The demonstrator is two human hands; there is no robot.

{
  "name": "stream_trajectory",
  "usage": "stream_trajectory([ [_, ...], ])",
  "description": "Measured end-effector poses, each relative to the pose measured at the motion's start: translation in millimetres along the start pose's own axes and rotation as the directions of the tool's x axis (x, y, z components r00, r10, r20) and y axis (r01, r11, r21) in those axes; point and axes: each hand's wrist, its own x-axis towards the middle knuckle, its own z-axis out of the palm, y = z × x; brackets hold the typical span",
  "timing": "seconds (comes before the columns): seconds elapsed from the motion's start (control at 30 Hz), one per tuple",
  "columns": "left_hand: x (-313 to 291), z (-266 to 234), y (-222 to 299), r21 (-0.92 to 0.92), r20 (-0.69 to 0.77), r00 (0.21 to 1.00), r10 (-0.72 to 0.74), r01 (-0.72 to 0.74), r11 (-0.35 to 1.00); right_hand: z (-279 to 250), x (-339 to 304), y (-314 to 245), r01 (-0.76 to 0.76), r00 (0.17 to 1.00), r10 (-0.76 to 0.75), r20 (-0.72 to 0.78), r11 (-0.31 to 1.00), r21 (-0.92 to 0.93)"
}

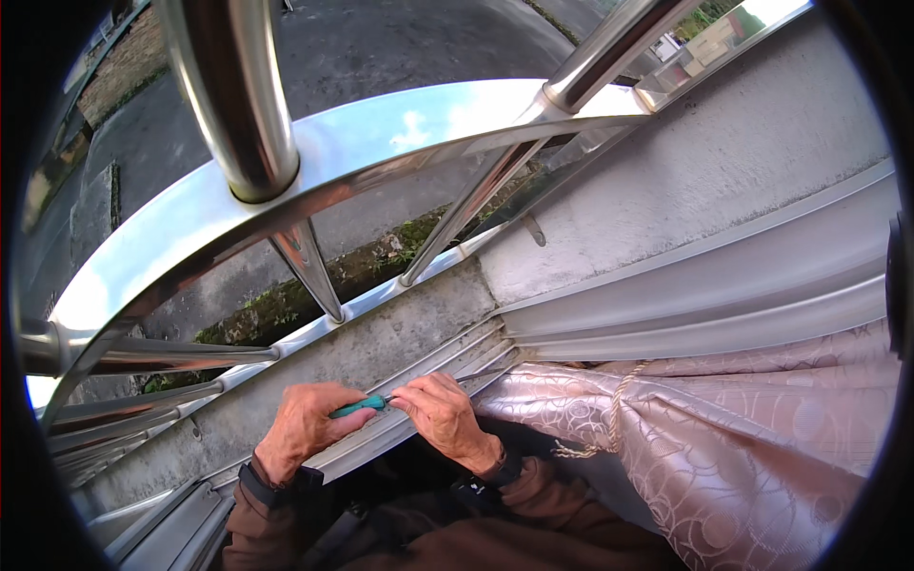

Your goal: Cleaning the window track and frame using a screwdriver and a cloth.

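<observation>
A teal-handled tool (360, 407), which looks like a screwdriver, lies level between my hands above the window sill track. My left hand (303, 426) is closed around the handle's left end, thumb along its near side. At the handle's other end my right hand (436, 415) pinches with fingertips. A thin dark shaft appears to run on past my right knuckles toward the frame corner; my right hand hides the part in between. Under both hands runs the pale metal window track (381, 434), with several parallel grooves.
Beyond the concrete ledge (409, 319) stands a shiny metal railing (428, 109) with thick posts. A silver window frame (705, 276) reaches to the right. Pink patterned curtain (724, 419) hangs on the right, gathered by a twisted cord (619, 409). Grey paving lies far below outside.
</observation>
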Motion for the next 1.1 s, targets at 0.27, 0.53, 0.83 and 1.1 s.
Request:
stream_trajectory([
  [0.27,-2,-19,6,-0.009,0.039,0.999,-0.025,0.025,1.000,0,-6,-21,0.053,0.998,-0.055,-0.039,0.998,-0.047],
  [0.53,5,-17,34,0.118,-0.043,0.998,-0.049,0.054,0.992,-9,13,9,0.165,0.986,-0.164,-0.018,0.983,0.075],
  [0.83,16,3,50,-0.695,0.030,0.996,-0.087,0.084,0.714,-43,-7,9,0.140,0.989,-0.130,-0.075,0.979,0.148],
  [1.1,104,124,56,-0.037,0.094,0.992,0.085,-0.081,0.996,-110,-30,1,-0.033,0.865,0.219,-0.450,0.922,0.386],
])
